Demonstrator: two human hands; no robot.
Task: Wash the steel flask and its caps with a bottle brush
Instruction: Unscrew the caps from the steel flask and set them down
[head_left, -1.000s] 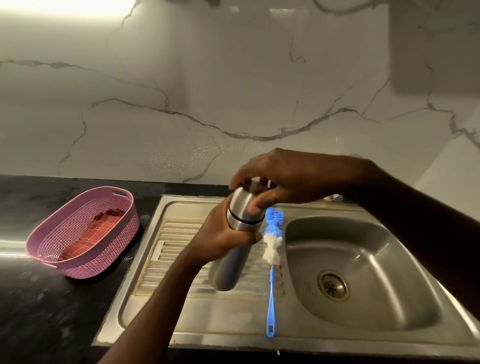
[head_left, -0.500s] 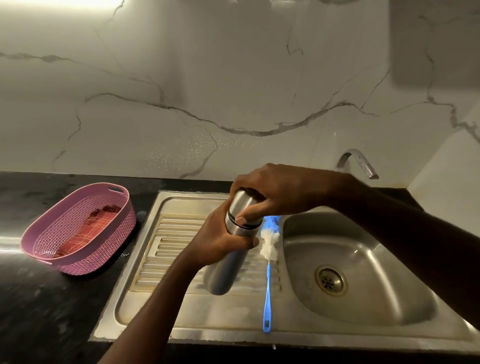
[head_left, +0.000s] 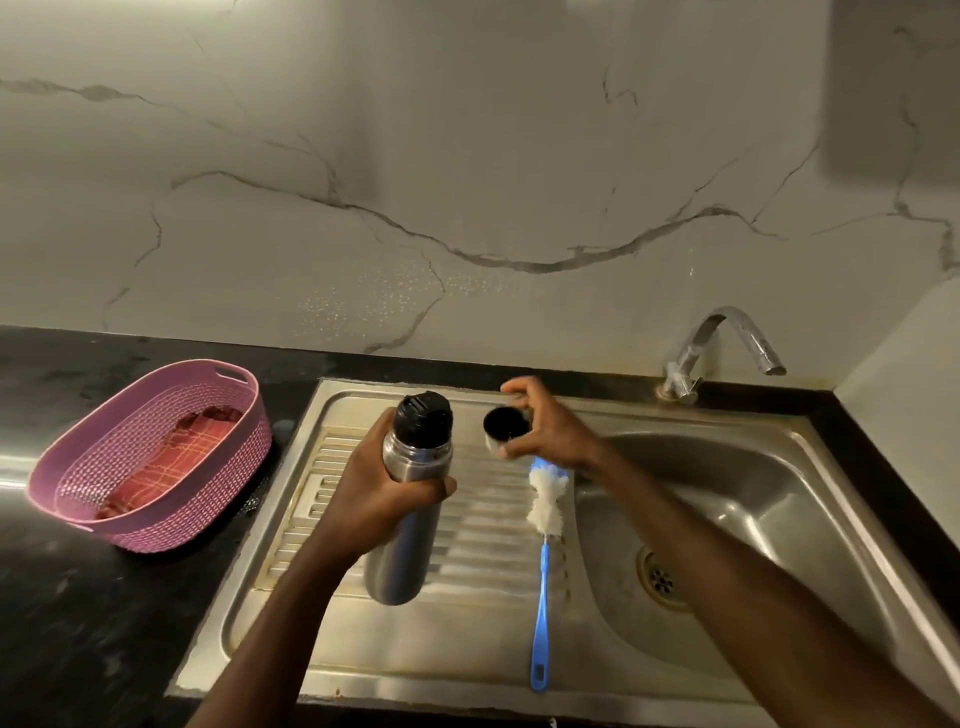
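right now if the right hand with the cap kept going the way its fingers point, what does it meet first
The right hand, holding the cap, points left toward the flask in the left hand. Its black stopper probably comes first, though depth is unclear.

Left hand (head_left: 382, 493): showing bare, no glove, ring or band.
Right hand (head_left: 550, 431): showing bare likewise.
Forearms: both showing uncovered, no sleeve reaching into view.
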